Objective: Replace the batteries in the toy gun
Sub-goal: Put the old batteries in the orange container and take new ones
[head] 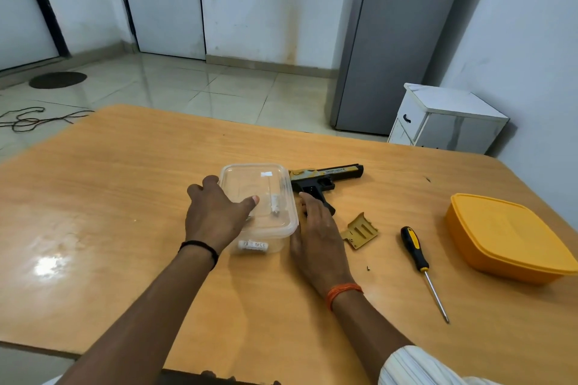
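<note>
Hands point(215, 212) flank clear rectangular plastic box point(259, 197) on glossy wood.

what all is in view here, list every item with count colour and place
table: 1, light wood, fills the foreground
clear container: 1, transparent, lid on, table centre
battery: 1 visible, white, inside the container near its front wall
toy gun: 1, black and gold, lying behind the container to its right
battery cover: 1, gold, loose on the table right of the hands
screw: 1, tiny, dark, near the cover
screwdriver: 1, black and yellow handle, right of the cover
yellow box: 1, yellow, closed, table's right edge
fridge: 1, grey, back right
small cabinet: 1, white, beside the fridge
cable: 1, dark, on the floor, left
left hand: 1, on the container's left side
right hand: 1, against the container's right side
</note>
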